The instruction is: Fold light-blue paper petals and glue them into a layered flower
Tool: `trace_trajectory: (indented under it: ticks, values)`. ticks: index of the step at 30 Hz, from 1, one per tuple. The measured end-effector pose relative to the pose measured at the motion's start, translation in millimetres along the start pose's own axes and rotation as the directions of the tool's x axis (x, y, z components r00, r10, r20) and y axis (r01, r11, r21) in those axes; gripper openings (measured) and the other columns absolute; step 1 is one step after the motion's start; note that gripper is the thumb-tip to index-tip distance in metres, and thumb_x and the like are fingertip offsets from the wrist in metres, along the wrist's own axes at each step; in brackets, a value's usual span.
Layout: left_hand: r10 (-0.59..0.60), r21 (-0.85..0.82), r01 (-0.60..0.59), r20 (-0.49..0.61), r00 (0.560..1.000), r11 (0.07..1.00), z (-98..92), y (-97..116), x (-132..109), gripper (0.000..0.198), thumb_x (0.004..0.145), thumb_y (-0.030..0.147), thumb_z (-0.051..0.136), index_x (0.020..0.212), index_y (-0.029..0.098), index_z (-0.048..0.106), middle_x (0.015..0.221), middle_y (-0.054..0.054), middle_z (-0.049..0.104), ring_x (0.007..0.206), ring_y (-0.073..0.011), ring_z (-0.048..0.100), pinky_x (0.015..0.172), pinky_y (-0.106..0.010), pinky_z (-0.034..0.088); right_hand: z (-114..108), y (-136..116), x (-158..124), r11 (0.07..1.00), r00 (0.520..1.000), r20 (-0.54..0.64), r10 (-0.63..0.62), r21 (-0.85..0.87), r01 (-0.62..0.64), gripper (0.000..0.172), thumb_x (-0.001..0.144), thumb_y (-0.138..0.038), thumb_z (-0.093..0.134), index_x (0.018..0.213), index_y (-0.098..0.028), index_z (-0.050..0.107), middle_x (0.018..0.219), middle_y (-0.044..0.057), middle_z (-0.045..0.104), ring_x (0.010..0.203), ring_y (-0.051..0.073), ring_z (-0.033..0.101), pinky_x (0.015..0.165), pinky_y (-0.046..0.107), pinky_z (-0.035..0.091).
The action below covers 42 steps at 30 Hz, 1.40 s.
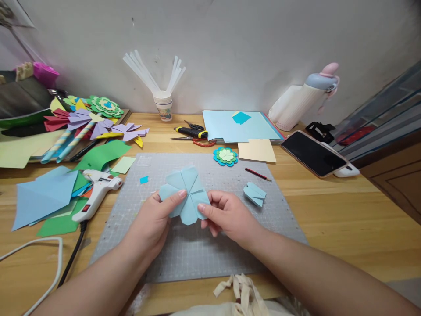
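A light blue folded paper flower with rounded petals is held up over the grey cutting mat. My left hand pinches its lower left edge, thumb on top. My right hand grips its lower right edge, fingers curled under the paper. A smaller folded light blue petal piece lies on the mat just right of my right hand. A tiny blue paper scrap lies on the mat to the upper left.
A white glue gun lies at the mat's left edge among blue and green sheets. Behind the mat are scissors, a layered paper flower, a red pencil, a phone, a cup of glue sticks and paper sheets.
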<state>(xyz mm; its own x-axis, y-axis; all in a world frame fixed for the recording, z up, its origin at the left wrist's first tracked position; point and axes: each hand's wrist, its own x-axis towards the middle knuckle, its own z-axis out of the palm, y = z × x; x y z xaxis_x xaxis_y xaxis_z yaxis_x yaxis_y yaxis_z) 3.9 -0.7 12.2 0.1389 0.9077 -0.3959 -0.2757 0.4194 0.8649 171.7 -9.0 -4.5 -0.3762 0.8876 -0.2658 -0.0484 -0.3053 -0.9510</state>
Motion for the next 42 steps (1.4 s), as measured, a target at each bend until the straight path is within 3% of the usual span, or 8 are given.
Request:
trace_trajectory:
  ticks: [16,34,37,42]
  values:
    - [-0.054,-0.078,0.062,0.099,0.994,0.995,-2.8,-0.2,1.3,0.018,0.074,0.032,0.073,0.071,0.015,0.068,0.066,-0.003,0.067,0.061,-0.0141,0.055,0.058,-0.023,0.044,1.3,-4.7,-2.7,0.999,0.999,-0.024,0.034,-0.017,-0.034,0.027,0.08,-0.042,0.063,0.073,-0.017,0.055,0.053,-0.004,0.061,0.035,0.005,0.045,0.039,0.017,0.032]
    - [-0.004,0.104,0.004,-0.006,1.0,0.995,-0.7,0.4,-2.5,0.023,0.065,0.038,0.079,0.065,0.018,0.068,0.062,0.0,0.065,0.059,-0.0149,0.053,0.058,-0.026,0.041,-0.3,-3.7,-3.8,0.996,0.998,-0.03,-0.049,-0.07,0.047,0.028,0.082,-0.044,0.06,0.074,-0.018,0.056,0.058,-0.003,0.057,0.043,0.007,0.048,0.04,0.019,0.037]
    - [-0.032,0.102,0.029,0.032,0.999,0.994,-1.4,-0.7,-2.2,0.022,0.066,0.038,0.079,0.07,0.018,0.07,0.067,0.0,0.068,0.062,-0.0145,0.056,0.06,-0.025,0.043,-2.1,-4.5,-4.2,0.997,0.995,-0.052,-0.08,-0.023,0.079,0.028,0.084,-0.045,0.056,0.074,-0.019,0.056,0.06,-0.004,0.053,0.047,0.008,0.048,0.042,0.019,0.04]
    - [-0.062,0.077,0.049,0.169,0.984,0.996,-2.2,-2.3,-1.4,0.019,0.072,0.037,0.075,0.074,0.019,0.072,0.067,0.0,0.07,0.063,-0.0143,0.058,0.06,-0.023,0.044,-2.8,-6.4,-1.7,0.999,0.998,-0.063,0.029,0.033,-0.027,0.025,0.08,-0.04,0.058,0.067,-0.019,0.053,0.055,-0.006,0.05,0.045,0.007,0.046,0.043,0.019,0.042]
